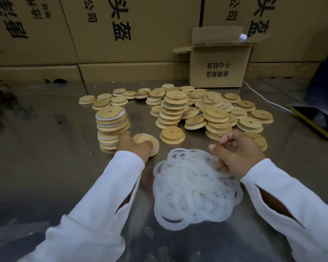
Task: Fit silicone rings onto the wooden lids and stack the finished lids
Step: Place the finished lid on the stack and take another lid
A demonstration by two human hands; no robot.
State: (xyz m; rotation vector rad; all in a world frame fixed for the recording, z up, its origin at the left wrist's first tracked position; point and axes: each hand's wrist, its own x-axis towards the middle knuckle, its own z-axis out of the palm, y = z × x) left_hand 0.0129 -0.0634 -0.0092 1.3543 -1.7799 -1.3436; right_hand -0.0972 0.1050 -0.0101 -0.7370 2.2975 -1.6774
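Gripping a ringed lid (140, 138) with curled fingers, your left hand (134, 147) holds it just beside the finished stack (111, 127), probably to top it; your right hand (237, 152) curls its fingers and seems to pinch one silicone ring (216, 164) off the ring pile (193, 191) beneath them, readying the next fit; bare lids (206, 110) lie heaped beyond both hands on the worktop (45, 148); farther back, the open carton (218, 69) holds a capped bottle (242, 37).
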